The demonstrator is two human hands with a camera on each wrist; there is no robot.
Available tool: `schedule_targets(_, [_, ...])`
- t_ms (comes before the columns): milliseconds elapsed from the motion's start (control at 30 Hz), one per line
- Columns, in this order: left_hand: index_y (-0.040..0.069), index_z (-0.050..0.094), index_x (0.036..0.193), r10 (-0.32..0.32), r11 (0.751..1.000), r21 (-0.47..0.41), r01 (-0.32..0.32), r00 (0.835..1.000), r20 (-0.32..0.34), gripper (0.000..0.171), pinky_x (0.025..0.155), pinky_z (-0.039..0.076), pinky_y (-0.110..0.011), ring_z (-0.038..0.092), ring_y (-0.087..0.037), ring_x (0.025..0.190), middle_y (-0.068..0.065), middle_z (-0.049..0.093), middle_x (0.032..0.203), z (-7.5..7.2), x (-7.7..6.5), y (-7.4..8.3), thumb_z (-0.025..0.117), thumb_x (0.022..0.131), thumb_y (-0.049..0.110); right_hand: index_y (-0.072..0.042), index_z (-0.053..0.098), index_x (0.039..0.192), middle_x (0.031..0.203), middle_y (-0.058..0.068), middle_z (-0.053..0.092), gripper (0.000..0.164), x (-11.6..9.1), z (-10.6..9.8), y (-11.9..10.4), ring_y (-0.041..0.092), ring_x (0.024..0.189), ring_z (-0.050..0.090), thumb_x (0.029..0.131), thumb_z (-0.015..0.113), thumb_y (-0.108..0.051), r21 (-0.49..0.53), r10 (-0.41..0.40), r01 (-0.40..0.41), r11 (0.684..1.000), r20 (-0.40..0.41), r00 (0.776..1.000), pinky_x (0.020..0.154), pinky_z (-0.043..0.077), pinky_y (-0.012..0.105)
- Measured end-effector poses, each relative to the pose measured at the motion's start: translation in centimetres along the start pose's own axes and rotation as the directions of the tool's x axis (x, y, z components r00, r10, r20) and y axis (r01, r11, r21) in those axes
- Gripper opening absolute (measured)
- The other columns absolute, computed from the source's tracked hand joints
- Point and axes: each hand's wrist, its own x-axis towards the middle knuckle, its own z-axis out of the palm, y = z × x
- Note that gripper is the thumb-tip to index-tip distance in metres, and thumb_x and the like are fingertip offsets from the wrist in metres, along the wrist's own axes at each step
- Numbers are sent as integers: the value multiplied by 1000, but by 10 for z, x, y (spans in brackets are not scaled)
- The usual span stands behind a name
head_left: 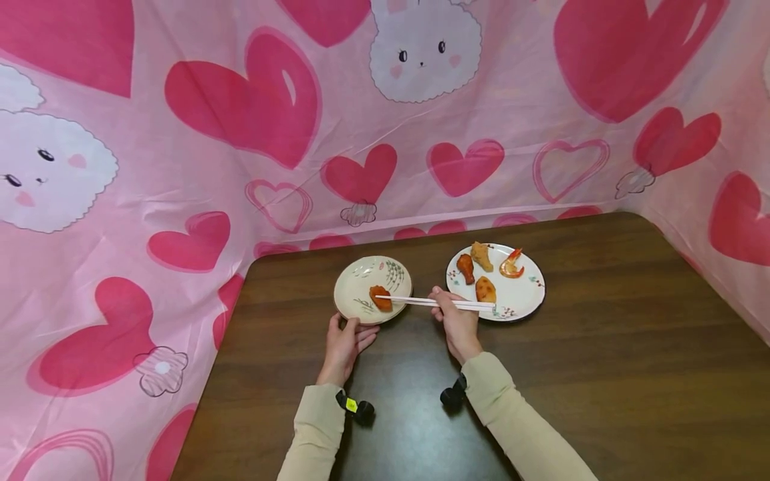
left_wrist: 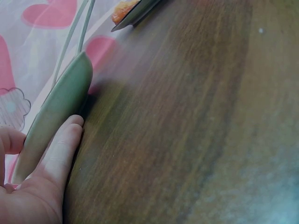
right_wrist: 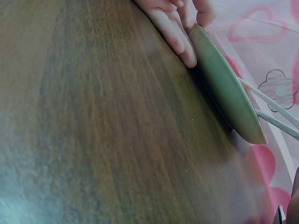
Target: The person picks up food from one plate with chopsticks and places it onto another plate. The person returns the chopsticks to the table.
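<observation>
My left hand point(head_left: 344, 346) holds the near rim of a shallow cream dish point(head_left: 351, 284), its thumb on the rim and fingers low against the outside. The green outer wall of the dish point(left_wrist: 65, 93) fills part of the left wrist view. In my right hand point(head_left: 458, 327) is a pair of white chopsticks point(head_left: 421, 302), pointing left across the dish. Their tips touch an orange-brown piece of food point(head_left: 380, 298) in the dish; whether they pinch it I cannot tell. The right wrist view shows the left fingers point(right_wrist: 175, 37) at the dish; the right hand barely appears.
To the right, a white oval plate point(head_left: 523, 300) carries a drumstick point(head_left: 466, 268), a fried piece point(head_left: 481, 256), a shrimp point(head_left: 512, 264) and a spotted brown piece point(head_left: 485, 290). Both dishes stand on a dark wooden table point(head_left: 601, 347). Pink heart-patterned cloth point(head_left: 409, 127) hangs behind and beside it.
</observation>
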Motion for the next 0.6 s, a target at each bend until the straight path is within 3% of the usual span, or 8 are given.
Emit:
schedule_targets(167, [8, 17, 145, 3, 1000, -1, -3, 1000, -6, 52, 78, 60, -33, 72, -18, 82, -9, 68, 92, 1, 0, -1, 43, 100, 13, 14, 65, 107, 68, -7, 69, 31, -1, 0, 0, 3, 48, 54, 90, 67, -11, 16, 10, -10, 1000, -9, 1000, 46, 43, 12])
schedule_targets(600, [7, 15, 146, 14, 1000, 7, -14, 1000, -5, 54, 77, 60, -33, 73, -19, 81, -10, 68, 92, 2, -2, -1, 42, 100, 12, 17, 60, 116, 67, -8, 69, 38, -1, -2, 2, 2, 48, 54, 91, 66, -11, 26, 25, -25, 999, -13, 1000, 47, 42, 11])
